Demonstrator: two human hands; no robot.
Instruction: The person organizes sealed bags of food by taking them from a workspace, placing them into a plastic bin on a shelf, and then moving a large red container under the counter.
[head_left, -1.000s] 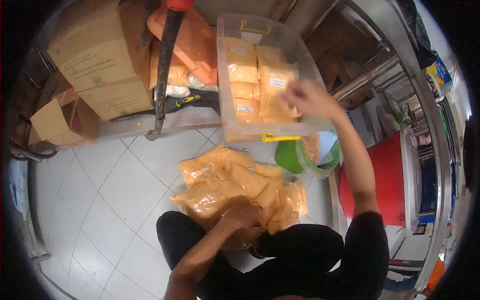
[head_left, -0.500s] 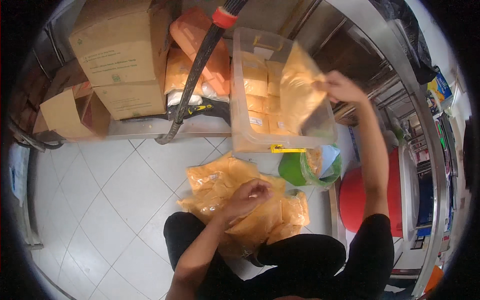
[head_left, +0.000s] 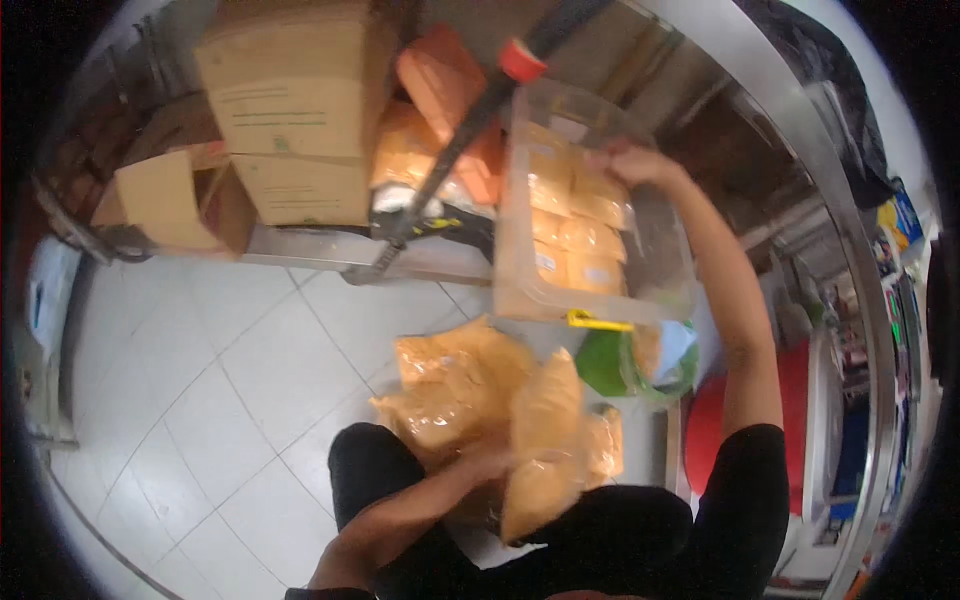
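In the clear plastic tub (head_left: 505,270), several bags of orange contents lie in rows. My right hand (head_left: 635,163) reaches into its back part, fingers bent at the end of an orange bag (head_left: 600,192). Motion blurs those fingertips. Low in front of me, my left hand (head_left: 492,458) is at another orange plastic bag (head_left: 547,445), which is raised, upright and blurred. This bag hides most of my left fingers, which appear closed on it. Behind it, a pile of similar bags (head_left: 450,385) lies on the floor between my black-clothed legs.
Brown cartons (head_left: 295,120) and an orange-red container (head_left: 440,80) stand on the low rack left of the tub. A dark pole (head_left: 455,150) slants in front. Right of the pile are a green container (head_left: 605,365) and a red tub (head_left: 705,440). Metal shelving (head_left: 870,400) edges the right.
The bag my right hand held up at the tub's right side is now down among the others. My left hand has moved lower and another bag has risen beside it. The view has shifted.
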